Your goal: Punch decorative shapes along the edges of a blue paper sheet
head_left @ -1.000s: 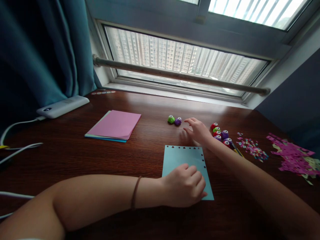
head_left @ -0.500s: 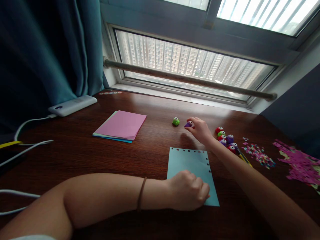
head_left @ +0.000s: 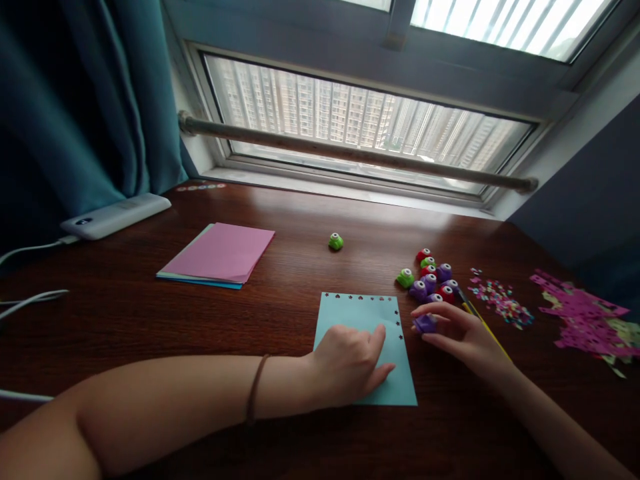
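Note:
A light blue sheet of paper (head_left: 395, 387) lies in front of me, with small punched shapes along its top edge and upper right side. My left hand (head_left: 347, 363) rests over the sheet, thumb and forefinger stretched apart, the other fingers curled, nothing held. Just right of the paper, my right hand (head_left: 453, 333) pinches a purple craft punch (head_left: 425, 324) between thumb and fingers. Beyond that hand sits a cluster of red, green and purple punches (head_left: 429, 281), with a green punch (head_left: 405, 278) at its left side. Another green punch (head_left: 336, 241) stands alone farther back.
Pink, green and blue paper (head_left: 225, 253) is stacked at left. A yellow-and-black pen-like tool (head_left: 487, 327), colourful confetti (head_left: 500, 303) and punched pink scraps (head_left: 580, 320) lie at right. A white device (head_left: 117, 217) with a cable stands by the curtain (head_left: 145, 100).
My right hand has come back toward me and to the right with the purple punch, uncovering more of the cluster. My left thumb and forefinger have spread from a fist. The view has shifted slightly.

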A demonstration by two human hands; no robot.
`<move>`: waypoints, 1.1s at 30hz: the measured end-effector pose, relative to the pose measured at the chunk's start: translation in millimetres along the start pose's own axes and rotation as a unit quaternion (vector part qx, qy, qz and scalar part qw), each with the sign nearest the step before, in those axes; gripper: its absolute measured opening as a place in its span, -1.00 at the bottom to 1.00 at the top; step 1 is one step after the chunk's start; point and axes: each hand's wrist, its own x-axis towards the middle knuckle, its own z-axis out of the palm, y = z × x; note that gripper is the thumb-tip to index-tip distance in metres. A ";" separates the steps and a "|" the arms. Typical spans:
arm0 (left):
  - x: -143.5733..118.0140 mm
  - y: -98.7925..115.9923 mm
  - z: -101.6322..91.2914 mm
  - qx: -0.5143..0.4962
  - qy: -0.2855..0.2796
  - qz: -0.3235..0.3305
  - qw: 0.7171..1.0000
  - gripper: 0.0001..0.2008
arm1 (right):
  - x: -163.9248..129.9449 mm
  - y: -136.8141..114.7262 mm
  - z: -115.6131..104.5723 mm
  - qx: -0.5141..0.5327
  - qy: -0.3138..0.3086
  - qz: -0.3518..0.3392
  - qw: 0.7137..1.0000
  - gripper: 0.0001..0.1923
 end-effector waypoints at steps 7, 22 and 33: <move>3.8 -4.1 -1.7 -0.015 -0.036 -0.016 0.999 -0.26 | -2.6 4.5 -6.0 -0.200 -0.007 -0.084 0.976 -0.75; 9.3 -4.9 -1.3 -0.004 -0.088 -0.018 0.996 -0.18 | -6.5 12.7 3.9 -0.187 -0.016 -0.069 0.980 -0.72; 8.1 -3.9 0.7 0.005 -0.074 -0.017 0.997 -0.20 | -11.9 10.3 10.2 -0.220 -0.001 -0.075 0.973 -0.72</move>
